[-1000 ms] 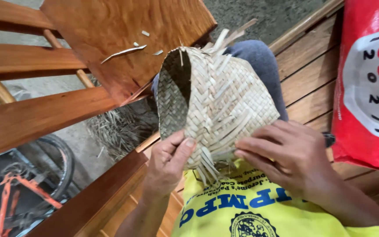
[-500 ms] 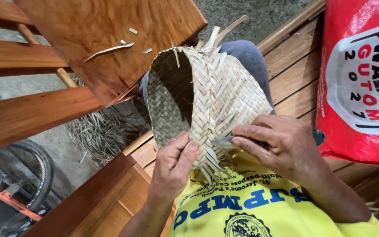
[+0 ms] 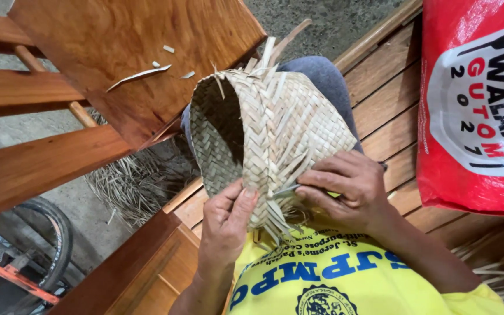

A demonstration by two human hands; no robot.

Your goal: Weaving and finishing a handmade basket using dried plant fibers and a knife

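Note:
A pale woven palm-leaf basket (image 3: 275, 128) rests on my lap, its open mouth turned left and loose strip ends sticking out at top and bottom. My left hand (image 3: 226, 219) grips its lower edge, thumb pressed on the weave. My right hand (image 3: 351, 189) lies against the basket's lower right side. It pinches a small knife (image 3: 285, 190) whose thin grey blade points left into the loose strip ends. My yellow shirt (image 3: 322, 280) shows just below both hands.
A reddish wooden chair seat (image 3: 123, 52) with leaf scraps stands at the upper left. A red printed sack (image 3: 473, 105) lies on the slatted wooden bench (image 3: 386, 99) at right. Dry leaf trimmings (image 3: 129, 181) litter the floor, and a bicycle wheel (image 3: 48, 245) is at lower left.
My right hand has slid left along the basket's bottom, bringing the blade to the loose ends. My left hand has shifted slightly up on the edge.

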